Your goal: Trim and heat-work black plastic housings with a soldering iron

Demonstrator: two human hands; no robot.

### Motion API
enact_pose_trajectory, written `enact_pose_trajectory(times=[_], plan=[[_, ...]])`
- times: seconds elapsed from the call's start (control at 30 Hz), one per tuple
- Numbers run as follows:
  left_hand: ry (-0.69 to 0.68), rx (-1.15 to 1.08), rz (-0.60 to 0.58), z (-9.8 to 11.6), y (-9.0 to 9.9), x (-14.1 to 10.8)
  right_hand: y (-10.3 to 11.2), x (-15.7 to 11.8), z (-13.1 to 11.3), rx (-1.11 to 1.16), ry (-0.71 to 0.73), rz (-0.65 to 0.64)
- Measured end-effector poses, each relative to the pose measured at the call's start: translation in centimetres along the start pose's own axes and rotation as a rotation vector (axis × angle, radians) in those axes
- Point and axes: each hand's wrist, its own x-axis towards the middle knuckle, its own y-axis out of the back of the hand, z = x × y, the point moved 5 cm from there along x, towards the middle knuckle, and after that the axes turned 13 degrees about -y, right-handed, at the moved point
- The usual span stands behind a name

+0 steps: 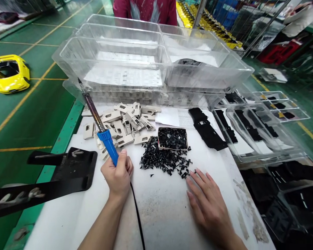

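Left hand: closed in a fist round the lower end of the iron's handle, thumb laid over the grip.
Iron: blue-handled; long axis slants from the fist forward and to the left, the tip pointing away from the person, well apart from the fingers.
Cord: black, trailing from below the fist toward the person.
Right hand: palm down, fingers extended and slightly spread, nothing seen in their hold; whether the fingertips touch the nearest bits cannot be told.
Black bits: loose heap on the white table, just beyond the right fingertips.
Box: filled with similar bits, at the heap's far side.
Grey parts: jumbled pile beyond the left fist.
Panel: black, lying aslant right of the box.
Trays: clear, stacked across the table's far end.
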Motion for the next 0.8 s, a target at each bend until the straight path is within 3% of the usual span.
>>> enact_pose_trajectory(times=[0.17, 0.33, 0.43, 0.6, 0.8], plan=[[-0.008, -0.008, -0.008, 0.1, 0.0, 0.0, -0.2, -0.7, -0.1, -0.015, 0.051, -0.062], [-0.004, -0.024, -0.002, 0.2, -0.2, 0.1, 0.6, -0.3, 1.3, -0.016, -0.041, 0.022], [-0.001, -0.027, -0.003, 0.4, -0.3, 0.1, 0.2, 1.1, -0.2, 0.014, -0.030, 0.028], [-0.007, -0.030, -0.002, 0.4, -0.4, 0.0, -1.7, 2.7, -3.8, 0.013, 0.082, -0.104], [-0.004, -0.027, -0.006, 0.1, -0.2, 0.0, -0.9, 0.4, -2.2, -0.041, 0.098, -0.142]])
